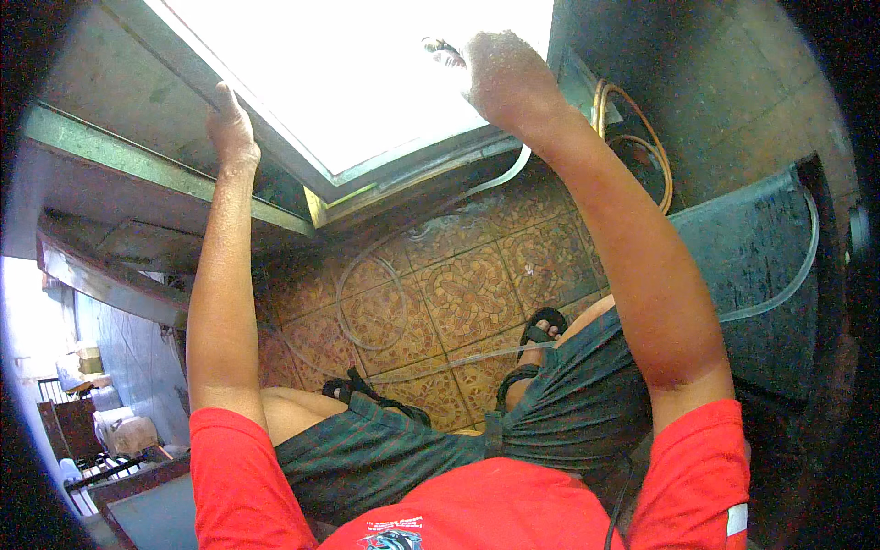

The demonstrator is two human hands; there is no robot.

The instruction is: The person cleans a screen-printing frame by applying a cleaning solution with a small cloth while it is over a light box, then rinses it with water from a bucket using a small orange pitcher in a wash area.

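A glaring white panel in a pale frame [335, 183] leans in front of me at the top of the view. My left hand [231, 130] is at the frame's left edge, thumb up along it, apparently gripping it; its fingers are mostly hidden. Over the panel's right part, my right hand [513, 81] is closed in a fist, wet on the back. A small dark, shiny thing [444, 51] shows by its knuckles, washed out by the glare, so I cannot make out its kind.
A clear hose [371, 346] loops over the patterned tile floor [467, 284]. Orange tubing [655, 137] coils right of the panel. A dark, flat-topped surface [747, 238] stands by my right knee. A metal ledge [156, 165] runs along the left. Further left are several containers [124, 431].
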